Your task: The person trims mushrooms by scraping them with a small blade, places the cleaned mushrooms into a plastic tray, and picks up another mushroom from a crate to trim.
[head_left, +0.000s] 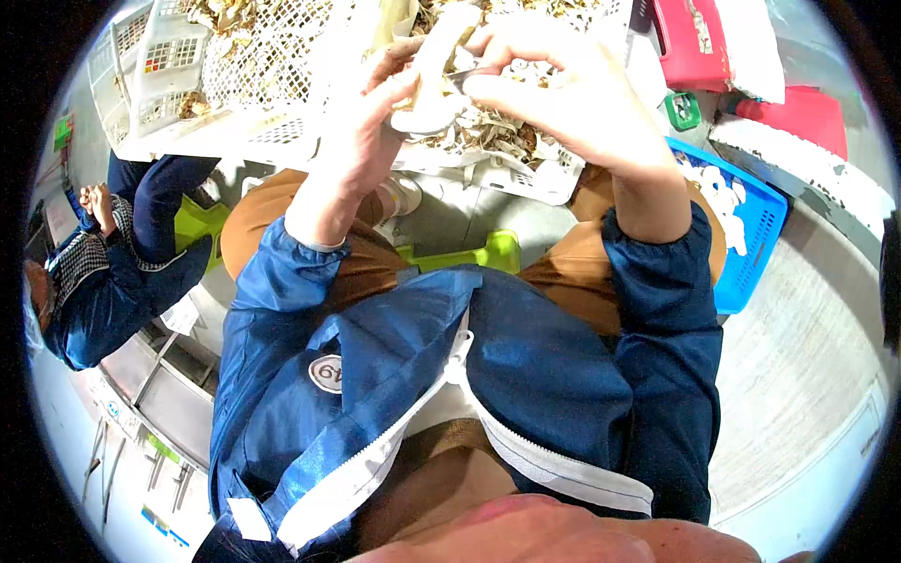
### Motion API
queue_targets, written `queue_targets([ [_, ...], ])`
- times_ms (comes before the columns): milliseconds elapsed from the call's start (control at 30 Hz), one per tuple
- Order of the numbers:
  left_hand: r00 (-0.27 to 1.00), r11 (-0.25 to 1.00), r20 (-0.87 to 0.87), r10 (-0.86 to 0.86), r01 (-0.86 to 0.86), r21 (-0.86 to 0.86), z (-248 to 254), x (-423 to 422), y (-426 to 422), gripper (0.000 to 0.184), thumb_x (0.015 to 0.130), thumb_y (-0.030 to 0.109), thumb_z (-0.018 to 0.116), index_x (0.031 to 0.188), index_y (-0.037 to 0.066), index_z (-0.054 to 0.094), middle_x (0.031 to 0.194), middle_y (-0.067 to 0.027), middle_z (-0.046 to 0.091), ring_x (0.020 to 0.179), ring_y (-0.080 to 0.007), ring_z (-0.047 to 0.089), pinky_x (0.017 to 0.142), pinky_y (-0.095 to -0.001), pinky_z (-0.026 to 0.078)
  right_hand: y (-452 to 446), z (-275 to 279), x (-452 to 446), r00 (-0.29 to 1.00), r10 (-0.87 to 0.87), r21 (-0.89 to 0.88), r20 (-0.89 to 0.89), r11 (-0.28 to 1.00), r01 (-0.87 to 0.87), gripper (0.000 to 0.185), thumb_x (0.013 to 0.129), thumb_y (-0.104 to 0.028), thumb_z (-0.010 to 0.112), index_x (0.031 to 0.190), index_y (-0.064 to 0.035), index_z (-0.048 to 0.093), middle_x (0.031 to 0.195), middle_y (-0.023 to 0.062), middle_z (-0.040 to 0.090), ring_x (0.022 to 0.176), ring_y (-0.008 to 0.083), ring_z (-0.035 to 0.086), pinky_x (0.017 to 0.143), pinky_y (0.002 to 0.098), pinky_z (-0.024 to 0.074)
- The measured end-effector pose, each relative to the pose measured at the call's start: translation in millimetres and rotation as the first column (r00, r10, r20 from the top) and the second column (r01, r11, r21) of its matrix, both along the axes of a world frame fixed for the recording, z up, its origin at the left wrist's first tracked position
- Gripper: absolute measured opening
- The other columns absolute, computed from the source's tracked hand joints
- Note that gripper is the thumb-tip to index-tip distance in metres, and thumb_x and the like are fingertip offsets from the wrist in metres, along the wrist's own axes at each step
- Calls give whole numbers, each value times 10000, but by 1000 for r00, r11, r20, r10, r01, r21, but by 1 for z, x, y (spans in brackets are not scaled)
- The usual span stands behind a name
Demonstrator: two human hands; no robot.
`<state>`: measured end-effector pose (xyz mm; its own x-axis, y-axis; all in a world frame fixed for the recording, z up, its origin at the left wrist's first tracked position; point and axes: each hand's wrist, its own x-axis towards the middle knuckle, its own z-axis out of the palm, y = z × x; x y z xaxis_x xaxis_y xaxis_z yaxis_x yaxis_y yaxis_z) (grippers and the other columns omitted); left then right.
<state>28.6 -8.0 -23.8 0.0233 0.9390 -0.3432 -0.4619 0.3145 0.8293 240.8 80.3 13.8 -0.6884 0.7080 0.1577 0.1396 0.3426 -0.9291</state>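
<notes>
Blue jacket (563,366); beyond, left hand (371,117) half-closed round pale mushroom (434,70), right hand (554,94) in pinch on small blade (462,74).

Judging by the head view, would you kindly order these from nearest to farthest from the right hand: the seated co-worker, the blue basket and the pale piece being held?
From the right hand:
1. Pale piece, at the fingertips, with the left hand on its other side.
2. Blue basket, lower on the right.
3. Co-worker, far left.
</notes>
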Motion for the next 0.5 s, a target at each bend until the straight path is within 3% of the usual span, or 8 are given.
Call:
queue_targets([
  [33, 997, 1000, -78, 24, -24, -2, 8, 5, -2, 456, 965, 190, 570, 1367, -8, 487, 1285, -126, 568, 1225, -204, 528, 1045, -349, 421, -3, -6, -5, 998, -22, -33, -62, 999, 20, 187, 817, -187, 702, 870, -11, 669, 865, 111, 669, 847, 229, 654, 762, 344, 505],
  [133, 981, 989, -195, -20, 48, 143, 0, 6, -3, 454, 973, 199, 570, 1368, -9, 485, 1276, -122, 573, 1230, -198, 517, 1062, -340, 390, -5, -8, -5, 999, 10, -66, 52, 998, -7, 181, 815, -188, 701, 868, -18, 674, 857, 111, 671, 816, 224, 649, 736, 347, 504],
  [167, 979, 989, -201, -27, 55, 136, -5, 4, -2, 450, 978, 211, 574, 1360, -12, 493, 1262, -119, 579, 1202, -188, 530, 1068, -327, 373, -10, -9, -3, 999, -23, -10, 35, 1000, 23, 158, 874, -162, 701, 866, -20, 633, 831, 60, 640, 779, 156, 603, 744, 298, 494],
  [267, 985, 992, -169, -28, 48, 119, 2, 6, 0, 460, 979, 233, 586, 1356, -15, 500, 1252, -115, 586, 1189, -180, 544, 1047, -331, 407, -12, -3, -6, 985, -57, -50, 164, 997, 66, 151, 864, -154, 697, 878, -16, 635, 824, 71, 648, 773, 163, 610, 741, 299, 497],
  [367, 999, 1000, 38, -17, 17, 1, -6, -1, -1, 462, 979, 235, 588, 1354, -21, 502, 1261, -124, 593, 1171, -190, 576, 1007, -349, 474, -14, -2, -6, 981, -123, -27, 150, 991, 128, 144, 856, -148, 692, 883, -16, 641, 830, 75, 659, 782, 171, 621, 742, 304, 499],
  [467, 983, 998, 183, -34, 45, -54, 2, -1, 1, 483, 977, 237, 589, 1366, -33, 489, 1272, -138, 597, 1152, -210, 604, 967, -384, 530, -1, 1, 2, 967, -173, 174, 184, 975, 141, 151, 846, -160, 704, 884, -23, 653, 829, 83, 664, 789, 193, 639, 745, 307, 500],
  [500, 962, 995, 265, -71, 89, -54, -1, -5, 0, 492, 975, 227, 586, 1373, -42, 481, 1289, -151, 596, 1143, -234, 619, 964, -407, 542, -1, 7, 3, 941, -266, 314, 208, 930, 193, 141, 836, -164, 718, 883, -41, 669, 818, 82, 664, 768, 223, 646, 739, 316, 500],
])
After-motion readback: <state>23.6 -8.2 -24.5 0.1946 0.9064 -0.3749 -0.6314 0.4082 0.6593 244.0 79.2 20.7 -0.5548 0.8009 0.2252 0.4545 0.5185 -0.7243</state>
